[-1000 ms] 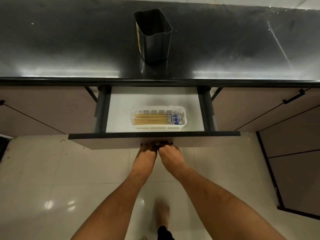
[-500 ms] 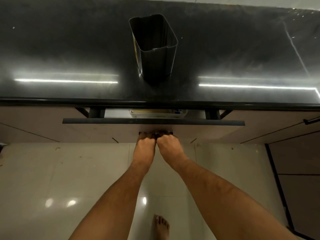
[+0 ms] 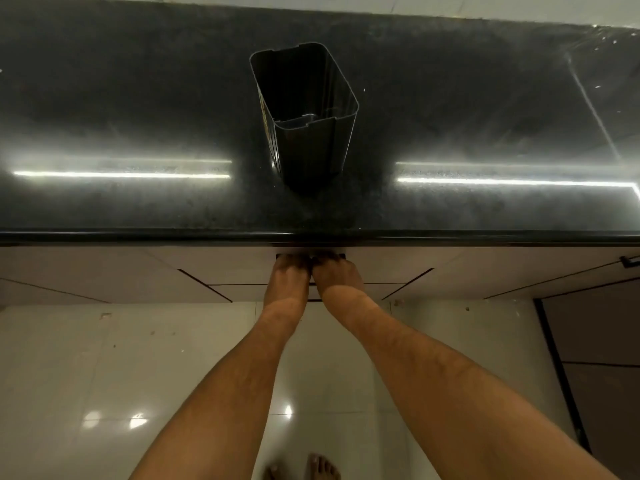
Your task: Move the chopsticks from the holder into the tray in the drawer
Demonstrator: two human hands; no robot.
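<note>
The dark square chopstick holder (image 3: 304, 112) stands empty on the black counter (image 3: 138, 116), just behind its front edge. Below the counter the drawer front (image 3: 242, 275) sits flush with the cabinet, so the tray and the chopsticks are hidden. My left hand (image 3: 289, 275) and my right hand (image 3: 336, 275) lie side by side on the dark drawer handle (image 3: 341, 255), fingers curled over it under the counter's lip.
Pale cabinet fronts run left and right of the drawer. A dark handle (image 3: 628, 261) shows on the right cabinet door. Glossy white floor tiles lie below, with my bare feet (image 3: 320, 467) at the bottom edge. Two bright light reflections streak the counter.
The drawer has slid in from wide open to fully closed, with both hands on its handle. The tray with the chopsticks has gone out of sight.
</note>
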